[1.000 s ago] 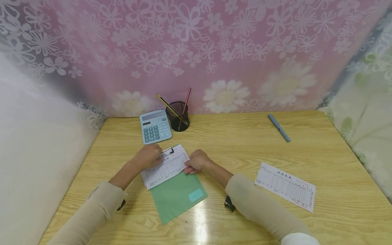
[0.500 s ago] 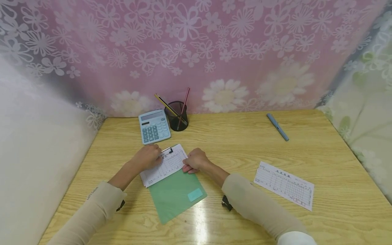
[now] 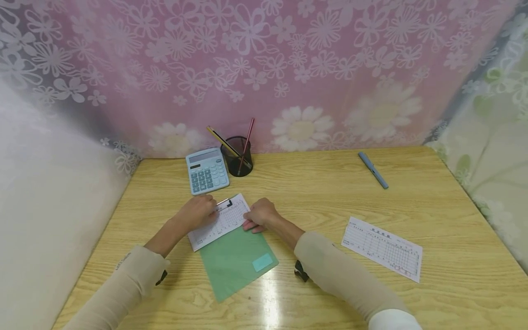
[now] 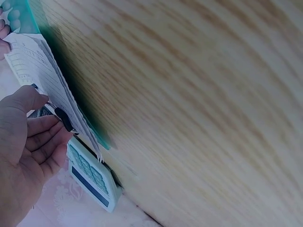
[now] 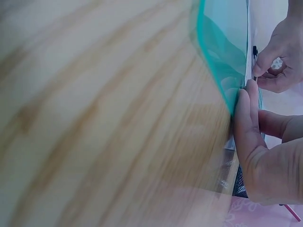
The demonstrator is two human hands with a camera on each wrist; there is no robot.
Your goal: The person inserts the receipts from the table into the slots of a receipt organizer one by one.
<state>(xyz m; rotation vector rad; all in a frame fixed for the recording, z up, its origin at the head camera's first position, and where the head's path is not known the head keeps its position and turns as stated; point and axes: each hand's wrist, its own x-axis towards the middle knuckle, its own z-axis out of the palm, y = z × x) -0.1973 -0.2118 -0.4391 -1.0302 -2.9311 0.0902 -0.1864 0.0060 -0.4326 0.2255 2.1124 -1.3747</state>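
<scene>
A green clipboard (image 3: 231, 266) with a pale blue label lies tilted on the table, and white printed forms (image 3: 231, 221) lie across its upper part. My left hand (image 3: 199, 212) pinches the clip (image 4: 64, 119) at the clipboard's top, thumb on its wire lever and curled fingers on the other side. Several sheets show edge-on beneath the clip in the left wrist view. My right hand (image 3: 261, 214) pinches the right edge of the forms between thumb and fingers, beside the clipboard's edge. Part of the forms' left side is hidden under my left hand.
A blue calculator (image 3: 207, 171) and a black mesh pen cup (image 3: 237, 158) with pencils stand behind my hands. Another printed form (image 3: 383, 250) lies to the right. A blue-grey pen (image 3: 373, 170) rests at the back right of the wooden table (image 3: 321, 192).
My right hand has shifted slightly left with the forms' edge. The sheets, staggered a second ago, now lie more evenly over one another. My left hand stays at the clip.
</scene>
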